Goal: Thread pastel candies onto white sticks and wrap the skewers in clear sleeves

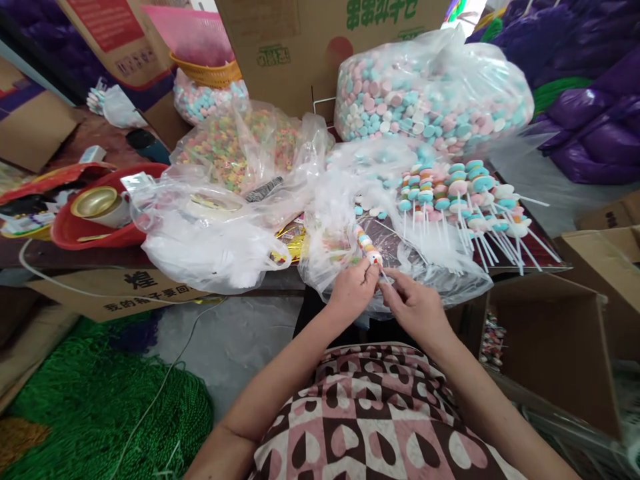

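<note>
Between my hands, just over the table's front edge, is a candy skewer (365, 244) of stacked pastel pieces, with a white piece bearing small marks at its lower end. My left hand (354, 288) is closed, its thumb and fingers pinching the skewer's lower end. My right hand (417, 305) is closed too, pinching the stick end close to the left fingertips. Clear plastic film (450, 277) spreads beneath and around them. To the right, several finished-looking candy skewers (457, 190) with white sticks lie piled on the table.
Behind stand a big bag of pastel candies (385, 93) and a bag of small gummies (240, 143). White plastic bags (200, 247) and a red basin (107, 233) are at left. An open cardboard box (555, 353) stands low right; green netting (110, 400) covers the floor at left.
</note>
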`<move>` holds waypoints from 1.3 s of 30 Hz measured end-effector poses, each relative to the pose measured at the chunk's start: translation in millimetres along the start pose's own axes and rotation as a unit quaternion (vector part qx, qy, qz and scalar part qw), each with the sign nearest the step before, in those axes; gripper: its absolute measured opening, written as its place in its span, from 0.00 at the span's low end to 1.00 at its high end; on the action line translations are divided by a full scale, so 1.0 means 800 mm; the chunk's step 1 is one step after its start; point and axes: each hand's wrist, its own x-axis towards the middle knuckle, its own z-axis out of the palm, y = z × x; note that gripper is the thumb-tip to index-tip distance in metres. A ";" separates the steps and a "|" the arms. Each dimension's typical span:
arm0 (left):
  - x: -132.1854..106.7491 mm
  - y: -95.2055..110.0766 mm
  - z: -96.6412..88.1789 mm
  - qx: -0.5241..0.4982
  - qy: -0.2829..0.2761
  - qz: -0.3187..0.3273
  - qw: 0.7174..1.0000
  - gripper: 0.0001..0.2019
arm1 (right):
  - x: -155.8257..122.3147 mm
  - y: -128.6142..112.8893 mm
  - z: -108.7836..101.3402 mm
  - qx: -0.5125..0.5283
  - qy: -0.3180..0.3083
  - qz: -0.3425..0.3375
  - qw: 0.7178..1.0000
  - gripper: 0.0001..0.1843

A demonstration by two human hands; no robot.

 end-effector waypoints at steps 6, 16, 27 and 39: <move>-0.003 -0.013 -0.004 -0.394 -0.102 -0.147 0.902 0.13 | 0.018 0.007 -0.016 0.263 -0.013 0.128 0.956 0.18; -0.005 -0.008 -0.002 -0.273 -0.153 -0.159 0.936 0.07 | 0.018 0.013 0.013 0.356 -0.003 0.140 0.924 0.19; -0.012 -0.015 0.003 -0.329 -0.102 -0.223 0.912 0.23 | 0.017 0.007 0.025 0.359 0.019 0.177 0.916 0.14; -0.013 -0.020 0.006 -0.299 -0.042 -0.150 0.942 0.22 | 0.010 0.008 0.024 0.374 0.022 0.168 0.912 0.09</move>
